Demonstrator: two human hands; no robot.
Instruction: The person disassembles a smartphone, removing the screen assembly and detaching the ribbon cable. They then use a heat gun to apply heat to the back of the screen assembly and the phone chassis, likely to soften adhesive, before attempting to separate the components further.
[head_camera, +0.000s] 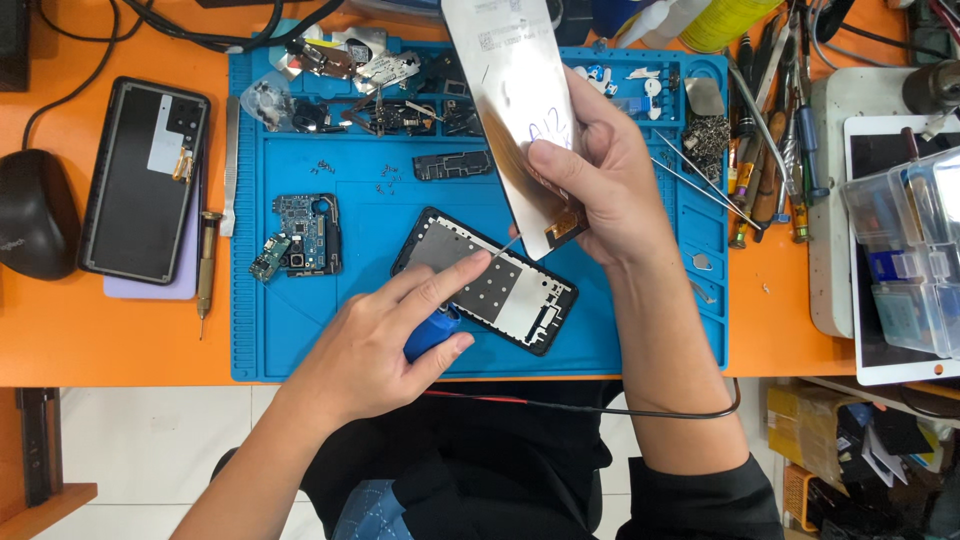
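Your right hand (605, 170) is closed on a detached phone screen panel (515, 110), thumb on the near face and fingers behind, holding it upright and tilted toward you above the blue repair mat (300, 330); held that way, its lower edge with the orange flex ribbon (566, 226) sits clear of the mat where a tool tip can get at it. Your left hand (385, 335) is wrapped around a blue-handled screwdriver (432, 330), index finger stretched along the shaft so the thin tip (508, 243) points steadily at that ribbon corner; whether the tip touches it cannot be told. Directly beneath lies the bare black phone frame (488, 282), set diagonally on the mat, just under the tool. The removed circuit board (305, 233) rests to the frame's left, apart from it, and loose screws (322, 167) lie scattered higher up. A second phone (143, 180), back cover off, waits on the orange desk (60, 330), off the mat.
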